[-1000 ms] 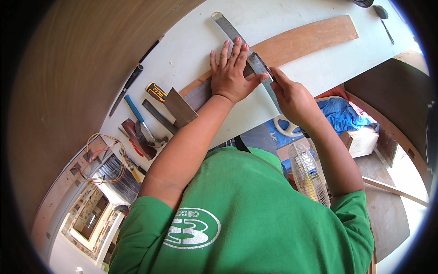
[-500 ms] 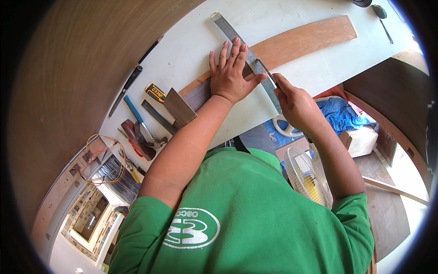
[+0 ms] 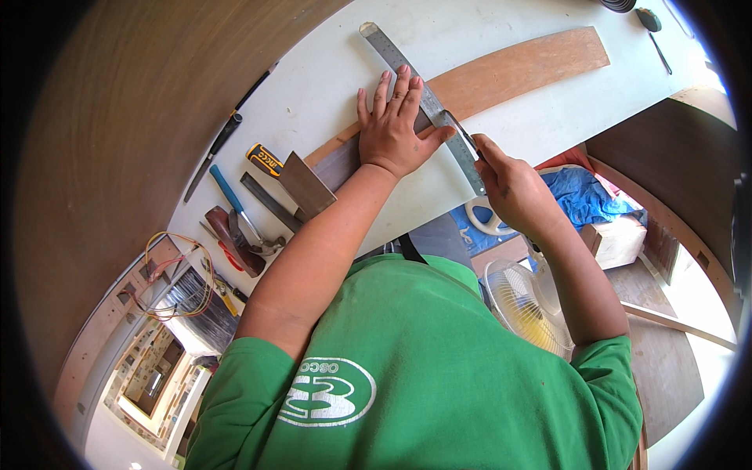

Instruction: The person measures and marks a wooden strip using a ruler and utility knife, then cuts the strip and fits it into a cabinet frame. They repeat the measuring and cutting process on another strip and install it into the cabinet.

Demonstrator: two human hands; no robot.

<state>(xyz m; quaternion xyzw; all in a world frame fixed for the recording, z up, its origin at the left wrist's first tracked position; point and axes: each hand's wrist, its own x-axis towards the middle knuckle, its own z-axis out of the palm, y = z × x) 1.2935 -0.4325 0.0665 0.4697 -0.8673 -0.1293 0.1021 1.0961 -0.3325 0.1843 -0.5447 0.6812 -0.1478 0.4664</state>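
Observation:
My left hand (image 3: 395,129) lies flat with its fingers spread, pressing on a long steel ruler (image 3: 385,47) and the wood beneath. The ruler crosses slantwise over a thin reddish-brown wood strip (image 3: 521,69). A darker grey-brown strip (image 3: 341,166) lies along the strip's near edge, partly under my left hand. Closed around a slim dark knife (image 3: 463,135), my right hand (image 3: 511,184) is at the ruler's near end. The knife's tip rests by the ruler's edge, close to my left thumb; its handle is mostly hidden in my fist.
Left on the white tabletop (image 3: 329,47) are a square (image 3: 308,184), a yellow-black tool (image 3: 265,160), a blue-handled hammer (image 3: 227,190), a wooden hand plane (image 3: 233,239) and a black-handled knife (image 3: 225,135). A fan (image 3: 523,301) stands below the near edge.
My right hand and the knife have shifted very slightly toward me, with the knife's tip a little lower along the ruler. My left hand stays on the ruler.

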